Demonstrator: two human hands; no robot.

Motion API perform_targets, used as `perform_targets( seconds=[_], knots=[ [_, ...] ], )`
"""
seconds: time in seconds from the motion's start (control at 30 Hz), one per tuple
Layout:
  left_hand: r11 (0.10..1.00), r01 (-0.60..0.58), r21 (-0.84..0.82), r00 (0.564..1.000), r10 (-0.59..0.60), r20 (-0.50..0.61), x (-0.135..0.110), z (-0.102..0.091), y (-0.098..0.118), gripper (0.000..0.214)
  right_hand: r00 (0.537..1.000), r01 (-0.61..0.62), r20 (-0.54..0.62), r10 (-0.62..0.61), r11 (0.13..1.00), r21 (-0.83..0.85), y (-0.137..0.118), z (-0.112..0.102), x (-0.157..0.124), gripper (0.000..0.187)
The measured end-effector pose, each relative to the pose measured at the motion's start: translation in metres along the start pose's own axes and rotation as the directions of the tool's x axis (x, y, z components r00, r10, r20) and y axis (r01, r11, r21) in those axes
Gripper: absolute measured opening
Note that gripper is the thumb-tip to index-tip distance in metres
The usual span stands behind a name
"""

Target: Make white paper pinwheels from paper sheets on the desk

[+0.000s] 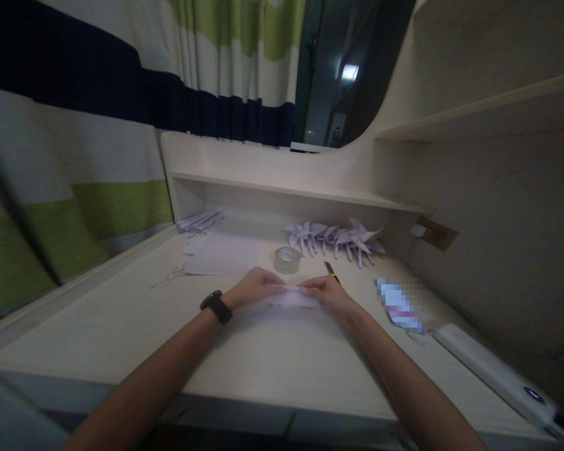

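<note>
A small piece of white paper (292, 298) lies low over the desk, its upper edge pinched between both hands. My left hand (256, 288), with a black watch on the wrist, is closed on the paper's left part. My right hand (329, 293) grips the right part with thumb and fingers together. Some of the paper is hidden under the fingers. Just beyond the hands stands a roll of clear tape (287, 260). A yellow utility knife (331, 273) with its blade out lies right behind my right hand.
Several paper pinwheels (333, 238) stand in a row at the back right. White paper sheets (225, 250) and folded paper strips (200, 222) lie at the back left. To the right are a phone (399, 305) and a long white device (493, 369). A shelf (282, 188) runs along the back.
</note>
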State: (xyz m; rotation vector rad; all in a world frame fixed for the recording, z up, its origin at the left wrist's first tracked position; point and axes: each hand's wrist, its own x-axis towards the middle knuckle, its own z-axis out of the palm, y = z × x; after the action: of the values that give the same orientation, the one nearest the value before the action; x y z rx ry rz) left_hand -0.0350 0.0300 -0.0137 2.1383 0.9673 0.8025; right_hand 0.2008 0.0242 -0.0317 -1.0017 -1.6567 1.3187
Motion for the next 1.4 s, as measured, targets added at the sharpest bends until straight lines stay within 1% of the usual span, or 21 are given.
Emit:
perform_targets(
  seconds=[0.07,0.17,0.3,0.47,0.57,0.73,0.83,0.97,1.07,1.13,1.27,1.4],
  knots=[
    [1.000,0.002,0.020,1.000,-0.002,0.006,0.000,0.001,0.001,0.033,1.000,-0.001,-0.005,0.001,0.999,-0.032,0.001,0.000,0.000,0.041],
    [1.000,0.000,-0.001,1.000,0.000,0.015,0.000,0.001,0.000,0.031,1.000,-0.022,-0.009,0.021,0.998,-0.067,0.003,0.000,0.001,0.042],
    [1.000,-0.014,-0.025,1.000,0.014,0.015,0.000,0.002,-0.002,0.029,1.000,-0.026,-0.002,0.026,0.998,-0.058,0.005,0.000,0.002,0.042],
    [0.997,0.005,-0.082,1.000,-0.003,0.023,0.000,0.003,-0.003,0.029,0.999,-0.036,-0.033,0.034,0.997,-0.067,0.001,0.002,0.000,0.040],
    [0.990,0.036,-0.139,0.998,-0.029,0.054,0.000,0.003,-0.002,0.032,0.999,-0.031,-0.045,0.029,0.998,-0.062,-0.005,0.001,-0.002,0.039],
    [0.986,0.017,-0.164,0.993,0.002,0.116,-0.001,0.000,0.003,0.035,1.000,-0.020,0.001,0.020,0.999,-0.030,-0.011,-0.004,-0.004,0.042],
    [0.979,0.053,-0.198,0.990,-0.025,0.142,-0.003,-0.002,0.006,0.037,0.999,-0.034,-0.009,0.034,0.999,-0.016,-0.011,-0.004,-0.004,0.043],
    [0.965,0.047,-0.259,0.991,-0.013,0.131,-0.003,-0.003,0.008,0.038,1.000,-0.030,-0.009,0.030,1.000,0.006,-0.012,-0.003,-0.004,0.043],
    [0.947,0.083,-0.311,0.992,-0.049,0.118,-0.002,-0.004,0.008,0.041,1.000,-0.019,0.020,0.019,1.000,0.015,-0.013,-0.002,-0.005,0.046],
    [0.946,0.095,-0.310,0.992,-0.064,0.106,-0.002,-0.004,0.008,0.040,0.999,-0.019,0.026,0.018,1.000,0.019,-0.014,-0.001,-0.005,0.049],
    [0.959,0.067,-0.277,0.992,-0.034,0.122,-0.002,-0.005,0.005,0.038,1.000,-0.023,0.005,0.023,1.000,0.017,-0.016,0.000,-0.006,0.051],
    [0.947,0.069,-0.315,0.993,-0.036,0.110,-0.002,-0.006,0.002,0.041,1.000,-0.021,0.015,0.021,0.999,0.035,-0.016,0.001,-0.006,0.052]
  ],
)
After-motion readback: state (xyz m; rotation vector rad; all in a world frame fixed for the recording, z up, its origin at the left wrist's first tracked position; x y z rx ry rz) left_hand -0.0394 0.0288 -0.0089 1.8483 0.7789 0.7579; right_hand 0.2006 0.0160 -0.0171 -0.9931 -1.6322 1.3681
